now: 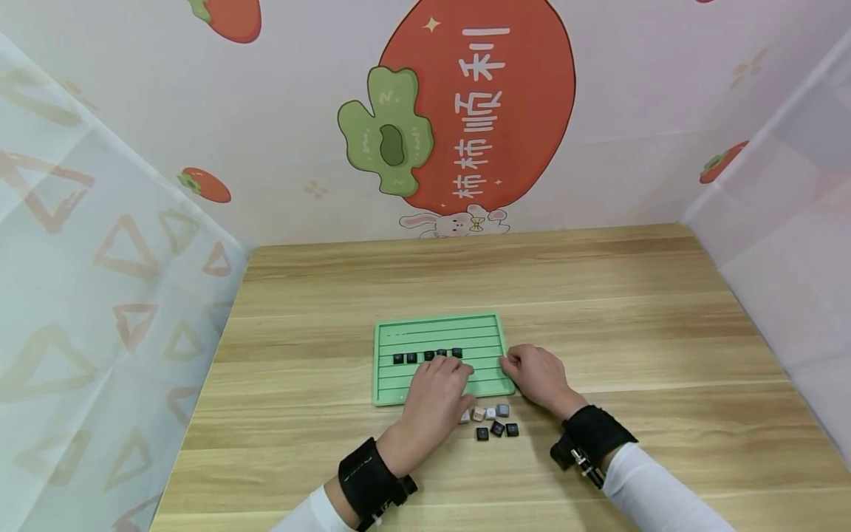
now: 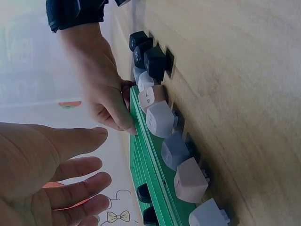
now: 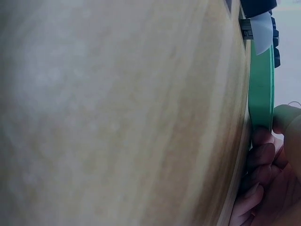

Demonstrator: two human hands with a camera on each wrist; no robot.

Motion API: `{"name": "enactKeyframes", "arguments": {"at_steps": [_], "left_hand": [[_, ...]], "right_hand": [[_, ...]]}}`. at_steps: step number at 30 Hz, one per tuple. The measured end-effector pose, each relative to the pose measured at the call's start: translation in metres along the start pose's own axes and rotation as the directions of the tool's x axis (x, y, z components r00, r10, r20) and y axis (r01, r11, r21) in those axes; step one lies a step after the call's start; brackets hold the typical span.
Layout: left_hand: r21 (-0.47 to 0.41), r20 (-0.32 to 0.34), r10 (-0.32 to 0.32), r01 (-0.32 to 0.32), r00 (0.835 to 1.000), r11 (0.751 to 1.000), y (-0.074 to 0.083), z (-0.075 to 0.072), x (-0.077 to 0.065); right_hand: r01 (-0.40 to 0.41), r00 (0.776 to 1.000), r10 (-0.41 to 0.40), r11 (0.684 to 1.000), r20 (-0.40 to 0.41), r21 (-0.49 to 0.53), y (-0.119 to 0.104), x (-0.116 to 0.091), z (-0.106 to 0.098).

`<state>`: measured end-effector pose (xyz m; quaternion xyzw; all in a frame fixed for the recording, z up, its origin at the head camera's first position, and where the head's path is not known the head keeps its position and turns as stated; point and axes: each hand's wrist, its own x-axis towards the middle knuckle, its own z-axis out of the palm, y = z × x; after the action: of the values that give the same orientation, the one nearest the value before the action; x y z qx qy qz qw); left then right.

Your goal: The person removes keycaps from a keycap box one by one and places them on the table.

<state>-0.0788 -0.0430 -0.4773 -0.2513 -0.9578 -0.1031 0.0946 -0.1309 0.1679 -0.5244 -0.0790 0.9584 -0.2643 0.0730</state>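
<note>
A light green ridged tray lies on the table, with several black keycaps standing in a row across its middle. My left hand hovers over the tray's front part, its fingertips by the right end of that row and overlapping it in the head view. In the left wrist view its fingers are loosely extended with nothing between them. At the tray's right edge, my right hand pinches the rim; the right wrist view shows the thumb over the top and curled fingers against the side.
Loose keycaps sit in front of the tray: white, beige and grey ones nearer it, black ones closer to me. My left hand partly hides this group in the head view. A printed backdrop rises behind the wooden table.
</note>
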Motion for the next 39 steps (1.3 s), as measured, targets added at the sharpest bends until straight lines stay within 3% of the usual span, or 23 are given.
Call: {"name": "enactKeyframes", "arguments": {"at_steps": [27, 39], "left_hand": [[0.025, 0.001, -0.074, 0.074, 0.997, 0.997, -0.015, 0.001, 0.016], [-0.007, 0.016, -0.095, 0.095, 0.995, 0.995, -0.023, 0.007, 0.023]], "right_hand": [[0.003, 1.0, -0.003, 1.0, -0.01, 0.01, 0.001, 0.0, 0.001], [0.006, 1.0, -0.006, 1.0, -0.016, 0.011, 0.001, 0.0, 0.001]]}}
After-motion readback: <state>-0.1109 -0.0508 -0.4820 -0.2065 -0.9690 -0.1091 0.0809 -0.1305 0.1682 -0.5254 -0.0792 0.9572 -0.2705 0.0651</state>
